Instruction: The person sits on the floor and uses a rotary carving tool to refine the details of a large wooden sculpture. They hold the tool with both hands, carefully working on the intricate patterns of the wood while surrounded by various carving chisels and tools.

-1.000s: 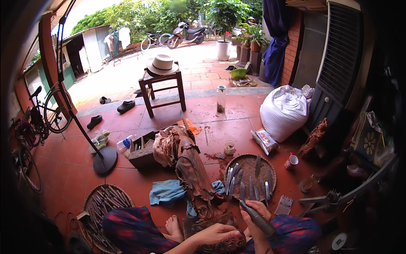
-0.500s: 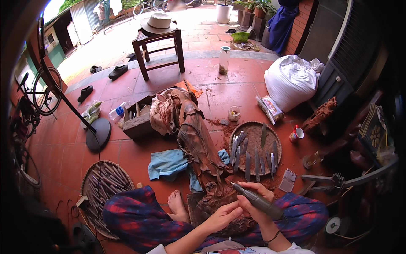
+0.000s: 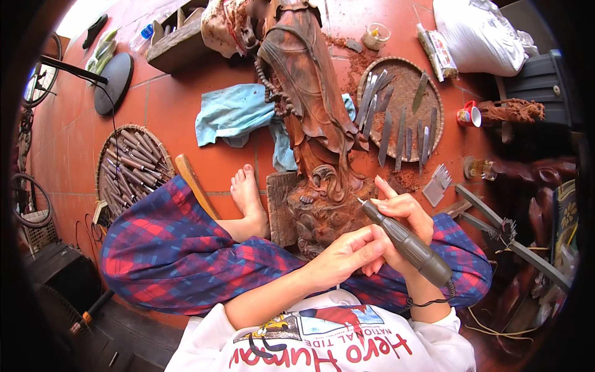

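Observation:
My right hand (image 3: 409, 214) holds a dark olive rotary tool handpiece (image 3: 406, 243), its thin tip pointing up and left and a cord leaving its rear end. The index finger stretches past the body of the tool. My left hand (image 3: 350, 251) is closed, its fingertips meeting my right hand beside the handpiece; what they pinch, if anything, is hidden. Just beyond the tip lies a carved wooden statue (image 3: 304, 80) in flowing robes, its knobbly base (image 3: 322, 220) near my lap. The tip appears apart from the wood.
A round woven tray (image 3: 396, 74) with several flat metal blades is at the right; a basket (image 3: 166, 155) of wooden-handled tools is at the left. Also around are a blue cloth (image 3: 232, 111), a wooden block (image 3: 282, 208), a red cup (image 3: 469, 116) and a white sack (image 3: 483, 37).
The view has tilted down and come closer to my lap, so the stool and hat are out of sight. My right hand still holds the handpiece, with my left hand against it.

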`<state>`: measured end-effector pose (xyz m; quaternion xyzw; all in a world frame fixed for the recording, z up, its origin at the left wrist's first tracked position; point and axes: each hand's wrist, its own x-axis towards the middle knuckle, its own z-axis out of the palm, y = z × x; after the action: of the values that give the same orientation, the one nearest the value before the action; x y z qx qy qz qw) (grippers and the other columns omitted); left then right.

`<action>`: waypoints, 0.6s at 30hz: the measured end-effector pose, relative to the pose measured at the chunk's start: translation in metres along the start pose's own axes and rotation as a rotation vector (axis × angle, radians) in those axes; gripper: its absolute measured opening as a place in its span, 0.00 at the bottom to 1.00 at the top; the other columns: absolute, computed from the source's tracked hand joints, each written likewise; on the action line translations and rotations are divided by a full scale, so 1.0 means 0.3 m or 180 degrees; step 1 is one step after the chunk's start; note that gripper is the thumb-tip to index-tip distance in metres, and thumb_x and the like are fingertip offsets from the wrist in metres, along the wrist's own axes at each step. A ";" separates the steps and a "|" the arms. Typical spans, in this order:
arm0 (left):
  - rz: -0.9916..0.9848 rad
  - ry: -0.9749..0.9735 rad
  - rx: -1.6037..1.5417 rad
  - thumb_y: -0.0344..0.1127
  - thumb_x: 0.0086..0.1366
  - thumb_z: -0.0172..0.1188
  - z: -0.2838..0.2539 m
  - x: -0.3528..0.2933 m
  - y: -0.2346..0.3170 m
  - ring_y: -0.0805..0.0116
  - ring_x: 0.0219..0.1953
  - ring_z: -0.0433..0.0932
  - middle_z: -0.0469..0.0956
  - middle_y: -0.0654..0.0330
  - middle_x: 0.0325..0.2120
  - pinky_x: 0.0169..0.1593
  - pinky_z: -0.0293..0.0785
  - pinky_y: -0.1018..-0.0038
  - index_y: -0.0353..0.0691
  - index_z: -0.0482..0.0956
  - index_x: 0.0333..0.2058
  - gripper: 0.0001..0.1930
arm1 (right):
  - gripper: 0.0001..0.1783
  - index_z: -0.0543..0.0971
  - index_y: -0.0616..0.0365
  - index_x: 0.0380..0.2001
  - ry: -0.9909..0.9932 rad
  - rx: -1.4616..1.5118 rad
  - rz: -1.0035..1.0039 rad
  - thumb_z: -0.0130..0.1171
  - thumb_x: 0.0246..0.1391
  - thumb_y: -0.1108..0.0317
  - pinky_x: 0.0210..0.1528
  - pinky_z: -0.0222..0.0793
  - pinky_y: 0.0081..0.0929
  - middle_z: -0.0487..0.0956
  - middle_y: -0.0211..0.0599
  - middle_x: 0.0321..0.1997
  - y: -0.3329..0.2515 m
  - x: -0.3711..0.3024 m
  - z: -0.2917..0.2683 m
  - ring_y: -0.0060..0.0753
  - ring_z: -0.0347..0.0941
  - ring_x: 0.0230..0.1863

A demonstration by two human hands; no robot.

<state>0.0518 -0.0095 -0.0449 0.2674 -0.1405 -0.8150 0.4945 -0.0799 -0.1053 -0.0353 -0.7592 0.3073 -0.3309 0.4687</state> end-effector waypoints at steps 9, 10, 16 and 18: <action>-0.0179 0.0466 -0.0785 0.51 0.75 0.48 -0.021 0.029 -0.026 0.84 0.24 0.58 0.64 0.72 0.23 0.28 0.53 0.83 0.45 0.68 0.32 0.17 | 0.10 0.74 0.66 0.33 -0.0152 0.0145 0.0482 0.64 0.48 0.76 0.59 0.72 0.58 0.77 0.42 0.31 0.043 0.018 0.036 0.37 0.79 0.38; -0.0209 0.0526 -0.0779 0.51 0.75 0.48 -0.023 0.031 -0.024 0.84 0.24 0.57 0.63 0.72 0.23 0.28 0.53 0.83 0.45 0.68 0.32 0.17 | 0.11 0.75 0.66 0.33 -0.0154 0.0119 0.0521 0.65 0.46 0.76 0.57 0.73 0.54 0.77 0.44 0.32 0.050 0.020 0.040 0.40 0.80 0.39; -0.0394 0.0858 -0.1034 0.52 0.74 0.48 -0.035 0.050 -0.019 0.84 0.23 0.57 0.63 0.73 0.21 0.28 0.53 0.83 0.47 0.67 0.31 0.17 | 0.13 0.76 0.67 0.33 -0.0246 -0.0007 0.0829 0.68 0.43 0.76 0.53 0.77 0.40 0.79 0.45 0.33 0.083 0.029 0.048 0.48 0.82 0.45; -0.0383 0.0897 -0.1091 0.52 0.74 0.48 -0.033 0.058 -0.020 0.84 0.23 0.58 0.63 0.73 0.21 0.28 0.54 0.83 0.47 0.68 0.31 0.17 | 0.13 0.77 0.66 0.32 -0.0254 0.0053 0.0944 0.68 0.43 0.76 0.52 0.77 0.38 0.79 0.45 0.33 0.083 0.037 0.050 0.49 0.81 0.48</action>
<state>0.0468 -0.0217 -0.0610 0.2986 0.0867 -0.8095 0.4980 -0.0654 -0.1155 -0.0609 -0.7141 0.3944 -0.2301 0.5306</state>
